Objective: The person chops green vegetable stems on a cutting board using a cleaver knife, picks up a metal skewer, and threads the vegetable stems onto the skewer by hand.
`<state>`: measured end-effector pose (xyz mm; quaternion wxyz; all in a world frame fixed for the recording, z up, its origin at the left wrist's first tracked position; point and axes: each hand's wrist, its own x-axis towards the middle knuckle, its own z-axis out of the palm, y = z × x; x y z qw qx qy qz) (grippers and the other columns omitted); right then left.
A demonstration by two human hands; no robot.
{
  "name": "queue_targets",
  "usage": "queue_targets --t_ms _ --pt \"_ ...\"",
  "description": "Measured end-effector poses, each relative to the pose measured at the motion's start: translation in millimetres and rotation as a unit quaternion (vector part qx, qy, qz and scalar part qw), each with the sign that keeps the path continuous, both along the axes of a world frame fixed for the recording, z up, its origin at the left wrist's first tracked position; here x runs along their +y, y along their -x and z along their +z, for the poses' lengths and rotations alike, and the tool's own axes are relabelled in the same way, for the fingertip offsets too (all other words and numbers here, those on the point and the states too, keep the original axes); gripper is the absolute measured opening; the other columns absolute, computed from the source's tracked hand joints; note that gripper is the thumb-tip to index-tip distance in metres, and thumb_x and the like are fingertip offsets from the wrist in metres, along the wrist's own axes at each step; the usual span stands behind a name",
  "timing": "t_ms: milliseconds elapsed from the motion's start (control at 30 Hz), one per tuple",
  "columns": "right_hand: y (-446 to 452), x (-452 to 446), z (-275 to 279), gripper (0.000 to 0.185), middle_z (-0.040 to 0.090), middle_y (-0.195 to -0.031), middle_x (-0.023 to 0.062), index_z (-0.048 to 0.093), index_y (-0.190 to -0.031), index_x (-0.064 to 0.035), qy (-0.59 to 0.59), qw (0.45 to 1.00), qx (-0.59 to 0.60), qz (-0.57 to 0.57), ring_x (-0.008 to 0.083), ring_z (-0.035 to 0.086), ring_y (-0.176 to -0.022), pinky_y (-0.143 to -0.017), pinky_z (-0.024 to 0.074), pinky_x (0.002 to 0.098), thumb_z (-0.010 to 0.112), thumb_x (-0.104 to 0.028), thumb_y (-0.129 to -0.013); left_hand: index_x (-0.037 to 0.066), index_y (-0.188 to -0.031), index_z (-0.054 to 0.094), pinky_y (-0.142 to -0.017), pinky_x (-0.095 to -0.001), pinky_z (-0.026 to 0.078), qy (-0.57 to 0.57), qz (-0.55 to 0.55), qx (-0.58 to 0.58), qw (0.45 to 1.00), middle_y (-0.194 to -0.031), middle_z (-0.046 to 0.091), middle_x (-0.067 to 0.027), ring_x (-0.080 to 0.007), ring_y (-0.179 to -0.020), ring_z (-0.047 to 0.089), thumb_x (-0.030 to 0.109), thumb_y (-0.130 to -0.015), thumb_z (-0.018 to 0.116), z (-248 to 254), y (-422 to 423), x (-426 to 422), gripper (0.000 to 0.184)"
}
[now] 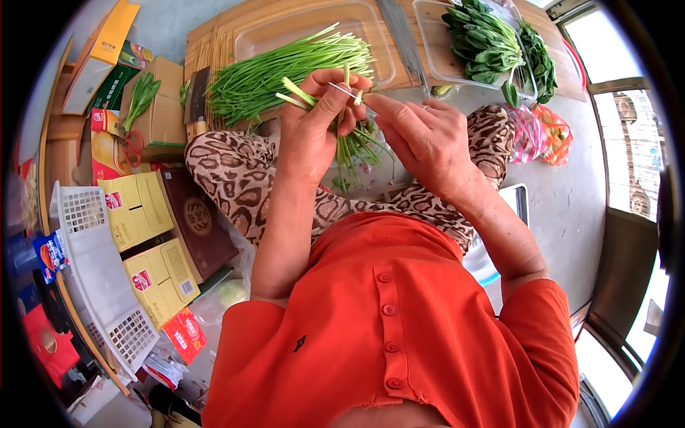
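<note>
My left hand (314, 125) is closed around several green chive stalks, their pale cut ends (294, 96) sticking out past the thumb and their leaves (357, 151) hanging below. A thin, shiny metal skewer (342, 90) crosses by the left thumb and fingers towards a pale stalk end (358, 98). At that stalk end my right hand (427, 139) pinches with thumb and index finger. How far the skewer runs inside the fingers is hidden. Beyond the hands, a large heap of chives (285, 78) lies on the wooden table (207, 36).
A cleaver (198, 100) lies left of the chives, near wooden sticks (217, 50). Metal skewers (403, 43) lie beside a clear tray (428, 25) of leafy greens (485, 43). Red scissors (133, 148), boxes (139, 208) and a white rack (100, 271) stand left; plastic bags (553, 135) sit right.
</note>
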<state>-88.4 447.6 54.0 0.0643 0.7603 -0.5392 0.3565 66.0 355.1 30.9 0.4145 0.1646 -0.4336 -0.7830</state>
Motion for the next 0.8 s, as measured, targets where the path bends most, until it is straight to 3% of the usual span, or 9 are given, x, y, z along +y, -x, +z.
queue_targets --t_ms 233,333,400,500,800 --pt "-2 0 -1 0.034 0.063 -0.071 0.0021 0.061 -0.112 -0.0037 0.013 0.999 0.03 -0.007 0.0169 0.054 -0.052 -0.05 0.0403 0.0291 0.067 -0.001 -0.078 0.003 -0.104 0.061 -0.052 -0.0197 0.037 -0.029 0.029 -0.005 0.999 -0.095 0.067 -0.009 -0.0072 -0.063 0.052 0.015 -0.091 0.063 1 4 4 0.017" --pt "-3 1 2 0.031 0.061 -0.067 0.0032 0.062 -0.112 -0.004 0.001 0.997 -0.073 0.011 0.0159 0.053 -0.052 -0.051 0.0413 0.0279 0.066 -0.001 -0.081 0.003 -0.104 0.062 -0.051 -0.0198 0.036 -0.013 0.028 -0.063 0.998 -0.089 0.065 -0.0057 -0.0076 -0.06 0.051 0.013 -0.09 0.065 -4 0 -3 0.018" --pt "-3 5 7 0.026 0.06 -0.066 0.0107 0.061 -0.11 -0.0069 -0.116 0.972 -0.206 -0.009 0.0245 0.061 -0.057 -0.052 0.0466 0.0333 0.064 -0.006 -0.084 0.002 -0.105 0.061 -0.051 -0.0211 0.035 -0.018 0.039 -0.072 0.997 -0.087 0.063 -0.0044 -0.0085 -0.06 0.05 0.014 -0.09 0.065 -1 -3 -5 0.019" --pt "0 7 9 0.027 0.061 -0.067 0.0138 0.06 -0.112 -0.0075 -0.198 0.943 -0.267 -0.012 0.0287 0.062 -0.06 -0.055 0.0475 0.0348 0.062 -0.005 -0.085 0.001 -0.105 0.061 -0.05 -0.0225 0.033 -0.033 0.045 -0.085 0.995 -0.084 0.061 -0.003 -0.0094 -0.059 0.048 0.015 -0.09 0.065 -1 -4 -6 0.021" --pt "2 6 4 0.025 0.061 -0.069 0.0157 0.06 -0.112 -0.0071 -0.204 0.944 -0.259 -0.019 0.0304 0.063 -0.061 -0.055 0.0475 0.0357 0.06 -0.006 -0.087 0.001 -0.105 0.064 -0.049 -0.0229 0.033 -0.063 0.042 -0.105 0.992 -0.082 0.061 -0.0026 -0.0093 -0.056 0.048 0.017 -0.09 0.064 -3 -6 -8 0.021"
